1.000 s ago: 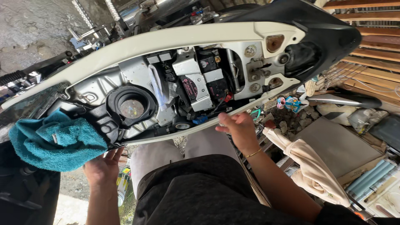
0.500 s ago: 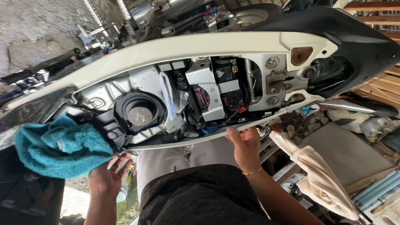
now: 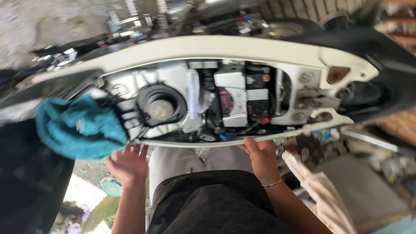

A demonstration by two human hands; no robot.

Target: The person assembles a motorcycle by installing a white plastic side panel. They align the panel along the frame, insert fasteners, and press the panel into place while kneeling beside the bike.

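A scooter's cream body shell (image 3: 225, 47) lies open in front of me, its seat bay showing a battery (image 3: 236, 97), wiring and a round black fuel-tank opening (image 3: 161, 106). My right hand (image 3: 261, 158) rests with its fingers against the near lower edge of the shell; a thin bracelet circles the wrist. My left hand (image 3: 128, 164) is spread palm up under that same near edge, just below a crumpled teal towel (image 3: 78, 126) that lies on the left end of the bay. Neither hand holds a loose thing.
A beige cloth (image 3: 325, 195) hangs at the right beside a grey flat box (image 3: 368, 190). The scooter's black rear panel (image 3: 390, 73) is at the upper right. Gravel ground and a small teal lid (image 3: 112, 187) lie below left. Other machine parts stand behind the scooter.
The view has shifted and blurred, so the scooter sits lower and more central. My left hand has risen closer to the shell's edge under the towel. My right hand stays on the near edge.
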